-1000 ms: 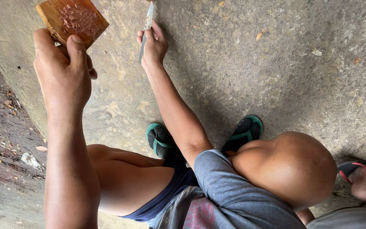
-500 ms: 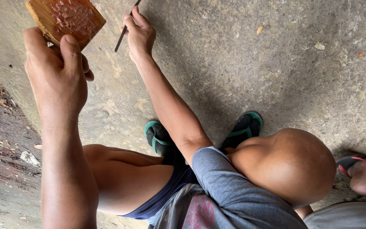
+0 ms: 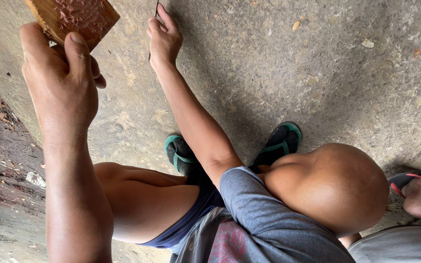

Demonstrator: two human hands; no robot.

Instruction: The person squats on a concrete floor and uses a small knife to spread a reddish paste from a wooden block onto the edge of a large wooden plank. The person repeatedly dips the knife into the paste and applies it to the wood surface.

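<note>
The left hand (image 3: 62, 73) is clenched around the lower edge of a flat wooden board (image 3: 74, 17), thumb and fingers wrapped over it; the board's upper face carries a rough smear of reddish-brown paste, grainy and uneven, and its top runs out of view. Just to the right of it, the right hand (image 3: 164, 36) is closed on a thin dark tool (image 3: 153, 29), a slim strip that pokes out above and below the fingers; its tip cannot be made out. Both hands hang over a rough grey concrete floor (image 3: 327, 78), pitted and speckled, with a few dry leaf bits. Below the right forearm sit two black flip-flops with green straps (image 3: 281, 141), and far right of the hands a red-strapped sandal (image 3: 405, 179) on another person's foot
</note>
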